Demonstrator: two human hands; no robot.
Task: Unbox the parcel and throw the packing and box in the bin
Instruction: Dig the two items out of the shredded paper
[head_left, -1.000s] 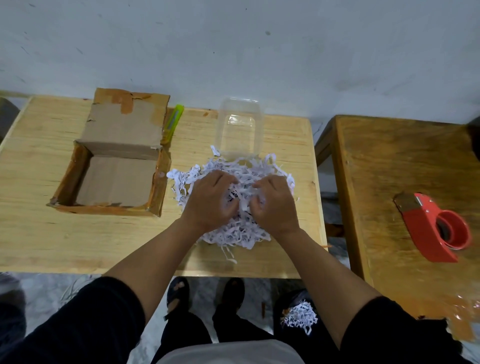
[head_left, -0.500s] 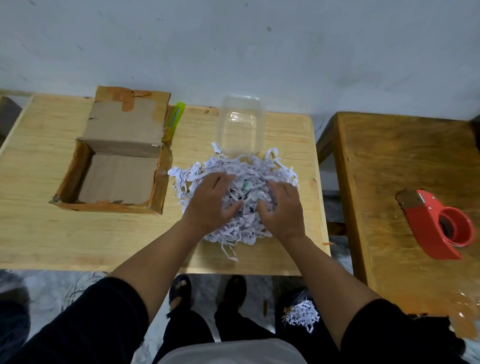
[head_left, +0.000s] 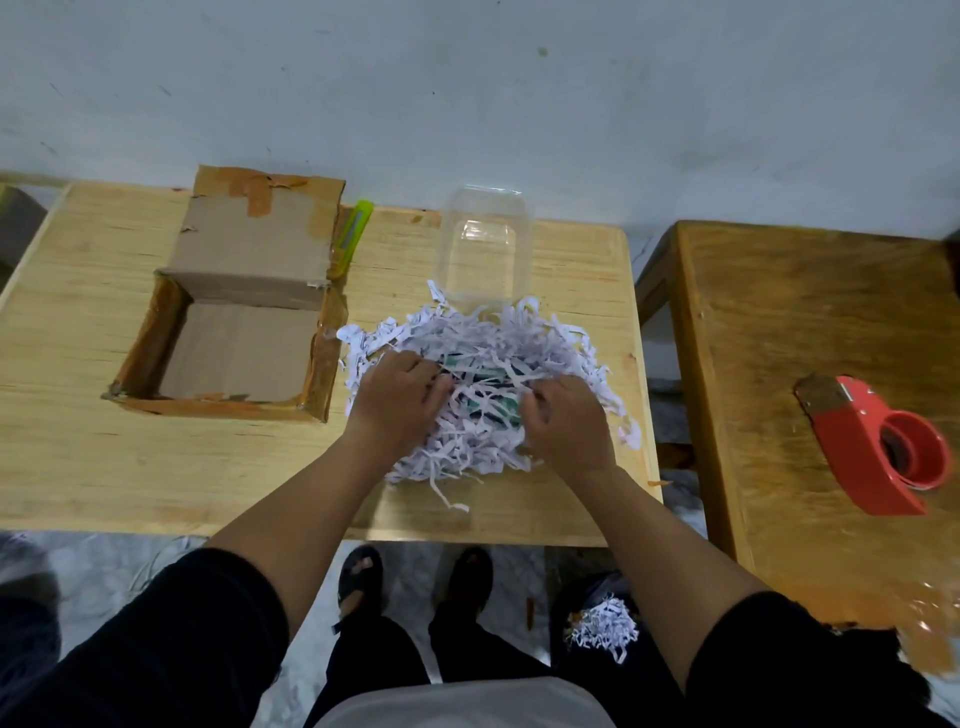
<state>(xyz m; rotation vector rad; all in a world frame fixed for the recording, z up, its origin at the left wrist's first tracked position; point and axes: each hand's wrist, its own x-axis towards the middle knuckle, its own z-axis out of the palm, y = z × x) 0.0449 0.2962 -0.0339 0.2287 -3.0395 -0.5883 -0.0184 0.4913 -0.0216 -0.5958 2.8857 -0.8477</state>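
Paper shreds (head_left: 483, 384) were seen from the head camera, heaped on the right part of a pale wooden table (head_left: 93, 457), just beside an open cardboard box (head_left: 234, 332) that lay to their left. The left hand (head_left: 400, 400) was pressed into the left side of the heap with its fingers curled into the strips, and the right hand (head_left: 566, 421) was set into the right side, its fingers likewise bent and gripping shreds. Between the two hands a dark green object (head_left: 483, 382) was partly uncovered; what it was could not be told. The box was shown with its flap (head_left: 260, 228) folded back toward the wall. A green knife (head_left: 353, 236) was laid against the far right side of the box. A clear plastic container (head_left: 485, 244) was placed behind the heap, touching its far edge. On a darker table (head_left: 779, 332) to the right, well apart, a red tape dispenser (head_left: 883, 447) was rested. More shreds (head_left: 602, 631) were seen lower down, in a dark bag by the person's feet.
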